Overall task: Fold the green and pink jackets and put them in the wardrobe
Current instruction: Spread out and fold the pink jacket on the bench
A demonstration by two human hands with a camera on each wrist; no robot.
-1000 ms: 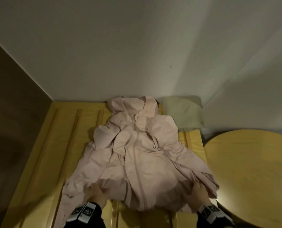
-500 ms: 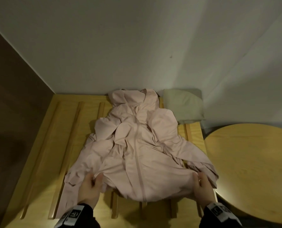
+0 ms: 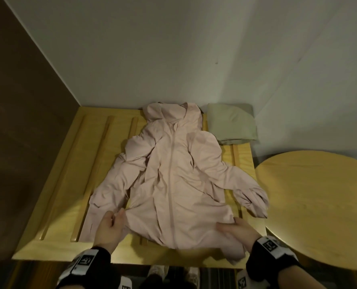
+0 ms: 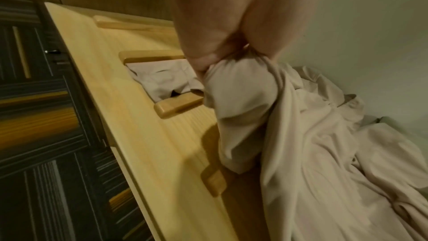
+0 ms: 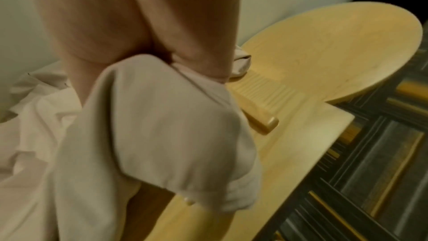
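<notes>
The pink hooded jacket lies zipper up on the slatted wooden platform, hood toward the far wall, sleeves spread to both sides. My left hand pinches the hem at its near left corner; in the left wrist view the bunched pink jacket sits between thumb and fingers of that left hand. My right hand grips the near right corner, and cloth of the pink jacket hangs from the right hand in the right wrist view. The green jacket, folded, rests by the wall right of the hood.
A round wooden table stands close against the platform's right side. White walls close the back and right, a brown panel the left. Raised slats run along the platform. Striped dark carpet lies below its near edge.
Both hands have pulled the jacket's hem toward me. The body of the jacket has stretched out flatter and straighter, with the zipper now running in a line.
</notes>
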